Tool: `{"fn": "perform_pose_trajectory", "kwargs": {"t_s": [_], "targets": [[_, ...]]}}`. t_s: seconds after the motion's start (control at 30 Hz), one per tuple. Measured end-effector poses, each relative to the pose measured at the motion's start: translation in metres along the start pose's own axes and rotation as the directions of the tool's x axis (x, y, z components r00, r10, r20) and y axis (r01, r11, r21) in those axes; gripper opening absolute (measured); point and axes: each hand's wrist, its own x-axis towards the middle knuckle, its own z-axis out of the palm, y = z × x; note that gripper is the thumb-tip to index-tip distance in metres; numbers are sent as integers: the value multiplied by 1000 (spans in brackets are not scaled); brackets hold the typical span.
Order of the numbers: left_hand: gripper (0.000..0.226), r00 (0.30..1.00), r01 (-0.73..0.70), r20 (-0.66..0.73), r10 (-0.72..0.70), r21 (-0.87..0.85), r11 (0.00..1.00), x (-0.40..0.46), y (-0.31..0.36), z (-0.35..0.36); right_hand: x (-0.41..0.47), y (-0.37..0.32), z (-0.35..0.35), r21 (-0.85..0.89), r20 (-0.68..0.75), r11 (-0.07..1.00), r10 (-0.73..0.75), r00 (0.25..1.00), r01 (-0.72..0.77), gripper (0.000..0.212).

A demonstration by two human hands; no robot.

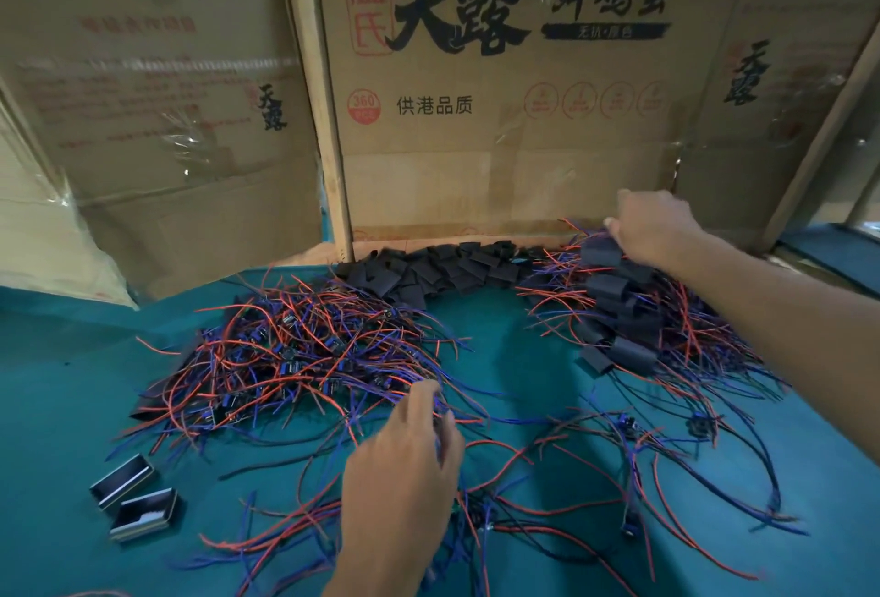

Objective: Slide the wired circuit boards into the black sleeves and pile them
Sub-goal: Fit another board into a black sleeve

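Note:
A big tangle of wired circuit boards (295,358) with red, blue and black leads lies at centre left on the green table. My left hand (405,468) reaches into its near edge, fingers pinched among the wires. Loose empty black sleeves (438,270) lie in a row at the back against the cardboard. On the right sits a pile of sleeved boards (619,315) with wires spreading out. My right hand (652,225) rests on the top of that pile, fingers closed on a black sleeved board (601,250). More loose wired boards (628,430) lie in front.
Cardboard boxes (500,96) with printed characters wall off the back and both sides. Two small black rectangular cases (138,496) lie at the near left on the green table cover (57,406).

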Motion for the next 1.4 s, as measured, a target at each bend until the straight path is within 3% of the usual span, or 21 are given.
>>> {"fn": "perform_pose_trajectory", "kwargs": {"t_s": [0.17, 0.23, 0.3, 0.4, 0.47, 0.8, 0.9, 1.0, 1.07, 1.13, 1.2, 1.27, 1.33, 1.4], "targets": [[32, 994, -94, -45, 98, 89, 992, 3, -1, 13, -6, -93, 45, 262, 161, 945, -244, 956, 197, 31], [23, 992, -112, -53, 117, 93, 989, 2, -1, 17, -6, -137, 69, 374, 250, 911, -280, 927, 174, 35], [15, 989, -140, -35, 144, 106, 984, 1, 0, 20, -4, -171, 92, 451, 320, 890, -235, 918, 70, 37], [33, 982, -178, 85, 169, 121, 977, 2, 0, 23, 1, -207, 116, 503, 341, 860, -114, 933, -79, 45], [31, 981, -187, 76, 176, 169, 968, 4, 0, 24, 2, -219, 123, 522, 369, 834, -32, 929, -178, 43], [25, 985, -173, 23, 172, 132, 976, 0, 4, 27, 0, -211, 125, 680, 423, 657, 13, 906, -327, 23], [26, 990, -141, 49, 135, 137, 980, 0, 2, 27, -8, -204, 113, 803, 349, 503, 38, 936, -320, 22], [33, 996, -67, 73, 60, 104, 992, 3, -4, 23, -27, -194, 90, 913, 326, 251, 25, 945, -322, 18], [32, 998, -27, 63, 24, 48, 999, 3, -5, 21, -53, -180, 73, 948, 306, 115, -66, 950, -297, 20], [39, 1000, -13, 20, 13, -22, 1000, 3, -6, 17, -90, -160, 55, 969, 249, 50, -207, 946, -244, 28], [63, 997, 76, 29, -74, -80, 994, 3, 0, 16, -131, -140, 40, 984, 179, 55, -350, 920, -170, 32], [81, 991, 135, 24, -133, -175, 975, -2, -2, 18, -169, -120, 29, 983, 140, 172, -454, 880, -67, 31], [82, 994, 108, 34, -104, -178, 978, -4, -1, 21, -196, -102, 25, 967, 152, 253, -510, 847, -22, 25], [68, 992, 61, 115, -43, -155, 986, -6, 3, 20, -212, -87, 25, 967, 181, 247, -516, 837, -57, 20]]}}
